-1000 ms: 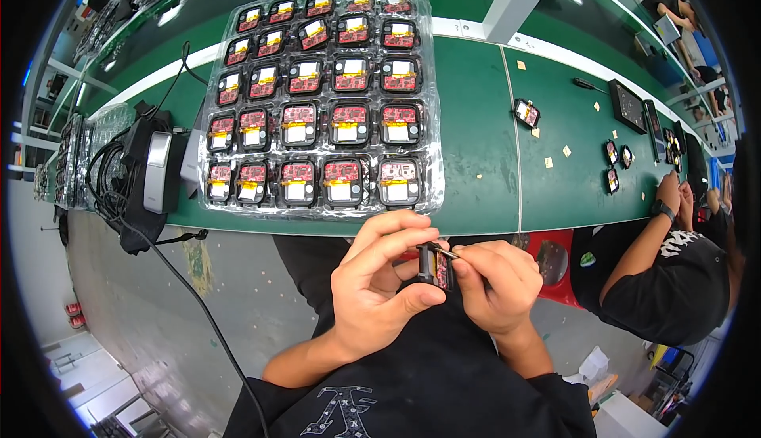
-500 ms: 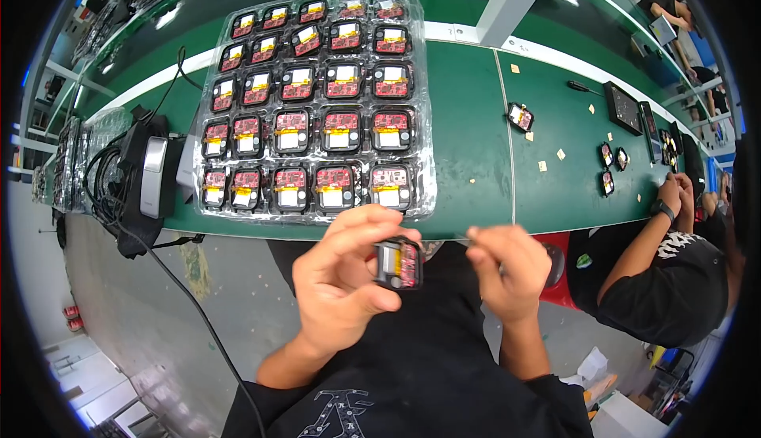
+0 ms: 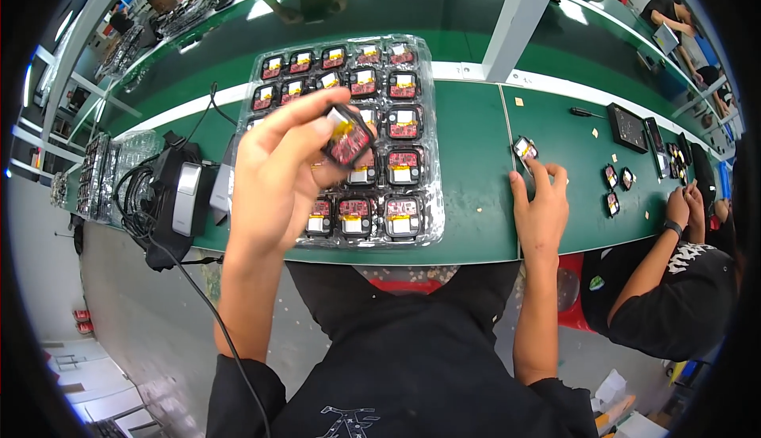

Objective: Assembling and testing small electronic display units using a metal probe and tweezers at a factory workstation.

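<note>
In the head view, the left hand is raised above the green surface, fingers closed on a small black module with a red face and a yellow strip, pinched at its fingertips and tilted. Just behind and under this hand lies a clear plastic tray of matching modules in rows; the hand and held module cover several of its middle pockets, so how many are filled cannot be told.

The right hand lies flat on the surface, well apart from the left, fingers spread and pressed down. Its fingertips touch a single loose module just beyond them; whether they grip it cannot be made out.

Left of the left hand sits a black and grey device with a cable trailing toward the lower edge.

Right of the right hand, another person's arm reaches onto the surface near more small modules, too small to detail; that person's body is cut off by the rim.
</note>
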A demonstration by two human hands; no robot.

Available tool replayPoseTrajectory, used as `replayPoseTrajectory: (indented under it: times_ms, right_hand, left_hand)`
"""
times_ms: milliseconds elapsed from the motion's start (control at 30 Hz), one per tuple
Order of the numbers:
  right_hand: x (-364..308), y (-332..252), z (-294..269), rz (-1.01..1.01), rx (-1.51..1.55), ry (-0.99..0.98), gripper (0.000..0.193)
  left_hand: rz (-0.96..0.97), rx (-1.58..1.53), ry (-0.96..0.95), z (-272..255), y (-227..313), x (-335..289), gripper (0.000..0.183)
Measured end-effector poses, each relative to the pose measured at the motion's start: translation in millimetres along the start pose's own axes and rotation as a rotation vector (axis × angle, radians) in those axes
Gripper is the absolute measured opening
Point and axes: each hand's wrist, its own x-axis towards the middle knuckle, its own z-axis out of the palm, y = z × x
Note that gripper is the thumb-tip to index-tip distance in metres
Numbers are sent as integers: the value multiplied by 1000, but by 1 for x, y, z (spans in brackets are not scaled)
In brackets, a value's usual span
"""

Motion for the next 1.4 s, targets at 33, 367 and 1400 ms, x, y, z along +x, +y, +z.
replayPoseTrajectory:
  times_ms: [33, 367, 1400]
  right_hand:
    - [-1, 0, 0, 2, 15, 7, 36]
    - [-1, 2, 3, 4, 46, 42, 28]
    - [-34, -30, -43, -90, 871, -129, 39]
  left_hand:
    - [27, 37, 11, 0, 2, 11, 37]
    - [483, 1219, 12, -26, -9, 150, 31]
    - [511, 866, -318, 50, -20, -36, 40]
